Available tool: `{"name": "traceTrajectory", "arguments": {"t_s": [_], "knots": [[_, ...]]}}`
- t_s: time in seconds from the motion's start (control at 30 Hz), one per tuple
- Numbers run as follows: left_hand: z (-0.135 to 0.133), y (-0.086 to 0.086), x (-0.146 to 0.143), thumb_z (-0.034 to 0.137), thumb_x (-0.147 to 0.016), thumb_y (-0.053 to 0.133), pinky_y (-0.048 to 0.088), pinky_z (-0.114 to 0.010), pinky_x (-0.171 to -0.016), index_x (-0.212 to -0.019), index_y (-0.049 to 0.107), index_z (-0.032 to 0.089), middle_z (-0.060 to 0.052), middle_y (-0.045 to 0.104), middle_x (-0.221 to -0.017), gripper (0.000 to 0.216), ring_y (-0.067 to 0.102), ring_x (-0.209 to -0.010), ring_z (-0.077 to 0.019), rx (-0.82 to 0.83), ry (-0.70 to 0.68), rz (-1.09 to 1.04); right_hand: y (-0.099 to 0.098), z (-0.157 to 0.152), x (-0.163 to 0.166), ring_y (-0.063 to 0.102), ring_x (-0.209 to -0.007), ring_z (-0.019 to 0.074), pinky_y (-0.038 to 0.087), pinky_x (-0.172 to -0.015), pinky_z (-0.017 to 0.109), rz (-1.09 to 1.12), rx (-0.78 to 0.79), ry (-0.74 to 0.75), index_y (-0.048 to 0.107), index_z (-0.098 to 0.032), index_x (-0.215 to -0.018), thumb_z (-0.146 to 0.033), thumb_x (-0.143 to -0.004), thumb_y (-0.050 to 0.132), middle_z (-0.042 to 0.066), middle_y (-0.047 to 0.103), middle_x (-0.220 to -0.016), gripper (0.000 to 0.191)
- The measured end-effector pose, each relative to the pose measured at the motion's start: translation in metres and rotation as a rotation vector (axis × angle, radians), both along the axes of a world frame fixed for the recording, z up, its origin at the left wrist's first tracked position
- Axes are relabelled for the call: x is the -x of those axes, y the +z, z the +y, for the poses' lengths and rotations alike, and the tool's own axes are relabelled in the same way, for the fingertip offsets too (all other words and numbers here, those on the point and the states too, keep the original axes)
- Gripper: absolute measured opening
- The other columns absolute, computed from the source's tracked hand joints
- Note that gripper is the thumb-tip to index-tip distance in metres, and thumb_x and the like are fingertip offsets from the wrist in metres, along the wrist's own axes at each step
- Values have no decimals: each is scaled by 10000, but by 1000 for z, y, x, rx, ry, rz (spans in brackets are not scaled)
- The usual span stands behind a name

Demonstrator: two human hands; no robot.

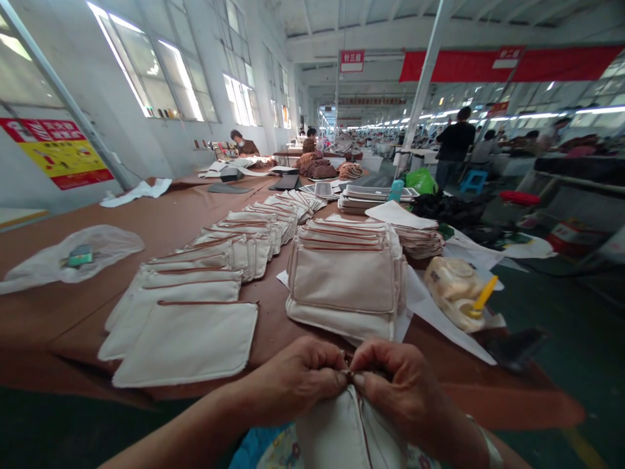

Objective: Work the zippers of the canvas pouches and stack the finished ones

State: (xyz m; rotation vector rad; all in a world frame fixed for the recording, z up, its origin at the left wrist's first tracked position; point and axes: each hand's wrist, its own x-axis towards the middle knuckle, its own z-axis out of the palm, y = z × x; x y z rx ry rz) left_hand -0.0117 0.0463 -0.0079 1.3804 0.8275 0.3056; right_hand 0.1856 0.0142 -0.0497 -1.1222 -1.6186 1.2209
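Observation:
A cream fabric panel (332, 426) with brown edging hangs upright in front of me, below the table's front edge. My left hand (312, 371) pinches the brown trim at its top, thumb against fingertips. Right beside it, my right hand (390, 378) pinches the same trim, and the two thumbs nearly touch. The exact bit between the fingertips is too small to make out. Beyond my hands lies a thick stack of similar cream panels (344, 280). To the left, more panels (190, 342) lie overlapped in a long row running away from me.
A glue-like plastic container (452, 283) with a yellow nozzle (484, 296) lies at the table's right side. A clear plastic bag (112, 244) rests on the brown tabletop (63, 312) at left. Trays (364, 195) and a turquoise bottle (396, 190) stand farther back. Other people work in the distance.

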Motion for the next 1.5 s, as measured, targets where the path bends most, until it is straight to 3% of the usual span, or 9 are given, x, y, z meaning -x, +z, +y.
{"name": "traceTrajectory", "arguments": {"t_s": [0.2, 0.43, 0.53, 0.67, 0.77, 0.87, 1.03, 1.27, 1.5], "knots": [[-3, -13, -1, 434, -728, 660, 274, -215, -477, -728, 651, 102, 9, 487, -617, 332, 391, -542, -108, 328, 197, -198, 17, -10, -3, 541, -668, 154, 422, -608, 258, -43, -457, 130, 634, -199, -895, -109, -879, 512, 40, 595, -750, 153], [-5, -23, 1, 544, -665, 802, 261, -194, -486, -753, 618, 109, 18, 510, -633, 480, 374, -524, -77, 320, 46, -192, 5, -17, -17, 500, -601, 183, 360, -534, 294, -410, -784, 223, 605, -203, -1032, -129, -889, 522, 56, 586, -708, 181], [-4, -19, 4, 553, -718, 762, 245, -200, -502, -803, 631, 104, 20, 488, -651, 475, 342, -552, -77, 226, -37, -184, 5, -27, -20, 585, -716, 205, 447, -642, 311, -270, -675, 173, 542, -247, -1116, -180, -917, 521, 66, 641, -833, 211], [-4, -11, 7, 560, -816, 660, 214, -217, -517, -796, 628, 109, 20, 454, -663, 453, 318, -584, -86, 0, -108, -152, 13, -29, -19, 579, -758, 185, 447, -677, 278, -52, -274, 51, 584, -256, -1020, -315, -1002, 381, 37, 615, -849, 212], [-4, -8, 7, 531, -862, 616, 217, -220, -520, -770, 608, 112, 24, 435, -657, 428, 319, -590, -88, -119, -117, -129, 22, -21, -18, 536, -714, 152, 413, -665, 247, -21, -98, 147, 606, -203, -846, -338, -1024, 340, 17, 589, -788, 347], [-6, -7, 5, 507, -873, 611, 229, -211, -508, -792, 581, 119, 27, 440, -658, 398, 323, -570, -82, -79, -137, -146, 25, -16, -17, 482, -671, 128, 384, -641, 226, -11, -83, 285, 561, -180, -739, -342, -1001, 414, -7, 536, -724, 342], [-11, -10, 1, 521, -858, 616, 256, -208, -518, -749, 559, 118, 20, 438, -652, 421, 334, -589, -94, -112, -78, -184, 10, -17, -12, 447, -644, 118, 363, -619, 217, 44, -175, 238, 544, -190, -735, -305, -953, 520, -27, 488, -684, 248], [-8, -4, -4, 385, -897, 616, 335, -189, -573, -735, 578, 114, 14, 520, -696, 318, 421, -634, -97, -400, -61, -114, 9, -5, -18, 381, -644, 124, 333, -593, 235, 29, -33, 317, 548, -166, -799, -426, -998, 397, -9, 458, -720, 360], [0, 5, 6, 613, -653, 775, 306, -195, -555, -846, 629, 108, 15, 516, -757, 560, 398, -673, -117, -172, -159, -100, 4, 1, -21, 375, -650, 121, 313, -588, 231, 104, -38, 331, 523, -154, -736, -409, -944, 518, -13, 437, -698, 329]]}}
